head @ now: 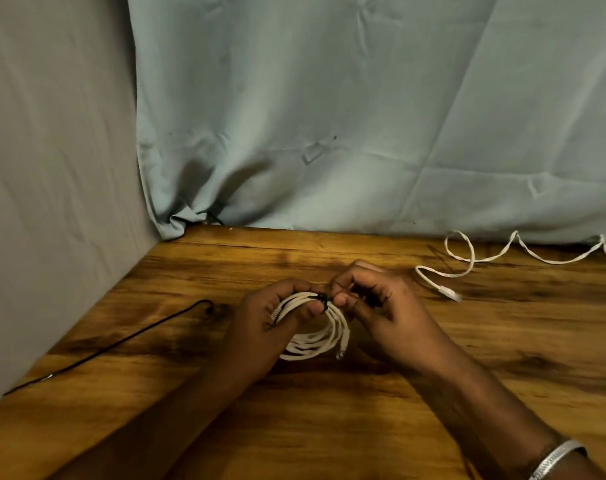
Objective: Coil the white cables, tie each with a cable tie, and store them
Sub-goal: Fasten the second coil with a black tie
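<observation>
A coiled white cable (320, 336) is held just above the wooden table (433, 358) at the centre. My left hand (270, 320) grips the coil's top left part, thumb over the strands. A black cable tie (321, 299) wraps the coil at its top. My right hand (374, 303) pinches the tie's end between thumb and fingers, with more black strap showing inside its palm. One connector (342, 348) hangs at the coil's right side. A second white cable (474, 259) lies loose and uncoiled at the back right.
A thin black cord (121, 341) runs across the table's left side toward the front left edge. Grey cloth (52, 168) walls the left and pale blue cloth (363, 116) hangs behind the table. A silver bangle (554, 460) sits on my right wrist.
</observation>
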Available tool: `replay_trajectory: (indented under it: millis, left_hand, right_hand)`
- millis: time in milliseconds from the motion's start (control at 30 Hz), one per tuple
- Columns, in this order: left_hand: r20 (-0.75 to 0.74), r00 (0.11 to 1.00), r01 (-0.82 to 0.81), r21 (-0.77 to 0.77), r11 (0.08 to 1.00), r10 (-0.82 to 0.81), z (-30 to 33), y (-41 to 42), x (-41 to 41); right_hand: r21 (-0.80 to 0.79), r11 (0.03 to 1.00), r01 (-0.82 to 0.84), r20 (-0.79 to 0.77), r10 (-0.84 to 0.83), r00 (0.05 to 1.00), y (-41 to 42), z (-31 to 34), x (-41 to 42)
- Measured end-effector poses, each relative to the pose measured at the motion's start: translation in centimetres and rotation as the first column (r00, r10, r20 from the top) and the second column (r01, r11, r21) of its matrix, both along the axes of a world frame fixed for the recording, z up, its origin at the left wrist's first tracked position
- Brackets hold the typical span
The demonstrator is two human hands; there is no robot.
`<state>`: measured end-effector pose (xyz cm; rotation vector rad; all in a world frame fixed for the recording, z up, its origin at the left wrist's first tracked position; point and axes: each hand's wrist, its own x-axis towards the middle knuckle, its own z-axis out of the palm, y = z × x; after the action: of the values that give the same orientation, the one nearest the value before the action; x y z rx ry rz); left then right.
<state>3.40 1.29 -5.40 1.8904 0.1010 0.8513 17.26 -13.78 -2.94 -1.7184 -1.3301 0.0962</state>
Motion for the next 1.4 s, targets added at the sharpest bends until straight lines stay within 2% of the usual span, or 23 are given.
replay_trajectory:
  millis: [100, 300, 400, 533, 633, 767, 900, 1067, 1267, 1400]
  left_hand:
    - [-0.031, 1.0, 0.001, 0.063, 0.998, 0.001, 0.0, 0.2, -0.2]
    - [-0.01, 0.999, -0.034, 0.167, 0.985, 0.036, 0.1, 0.2, 0.0]
    - [0.054, 0.996, -0.082, 0.218, 0.973, 0.072, 0.2, 0.2, 0.1]
    - [0.116, 0.985, -0.16, 0.351, 0.922, 0.127, 0.1, 0.2, 0.1]
    - [0.155, 0.977, -0.199, 0.384, 0.902, 0.149, 0.2, 0.4, 0.2]
    - [0.17, 0.966, -0.256, 0.479, 0.84, 0.197, 0.2, 0.4, 0.1]
    - [0.165, 0.965, -0.263, 0.527, 0.808, 0.206, 0.4, 0.1, -0.1]
    - [0.173, 0.965, -0.26, 0.543, 0.798, 0.196, 0.6, -0.4, -0.1]
    - [0.22, 0.963, -0.242, 0.475, 0.846, 0.153, 0.9, -0.4, 0.1]
    - [0.187, 0.973, -0.208, 0.457, 0.865, 0.135, 0.8, -0.4, 0.2]
  right_hand:
    - [0.003, 1.0, -0.011, 0.133, 0.01, 0.991, 0.2, -0.1, -0.1]
    - [0.02, 0.998, 0.055, -0.011, -0.055, 0.998, 0.5, -0.3, -0.1]
    - [0.124, 0.99, 0.063, 0.124, -0.078, 0.989, 0.6, 0.2, -0.7]
    - [0.199, 0.978, 0.056, 0.381, -0.13, 0.916, 0.8, 0.2, -1.9]
    - [0.26, 0.962, 0.09, 0.457, -0.204, 0.866, 0.8, -0.1, -2.9]
    - [0.22, 0.959, 0.179, 0.474, -0.266, 0.839, 0.8, 0.1, -3.6]
    - [0.205, 0.961, 0.187, 0.539, -0.27, 0.798, 0.6, 0.5, -3.5]
    - [0.256, 0.937, 0.237, 0.619, -0.348, 0.704, 1.1, 0.5, -3.6]
    - [0.412, 0.907, 0.091, 0.604, -0.346, 0.718, 1.6, -0.1, -3.8]
    - [0.42, 0.906, 0.055, 0.588, -0.317, 0.744, 1.8, -0.5, -3.8]
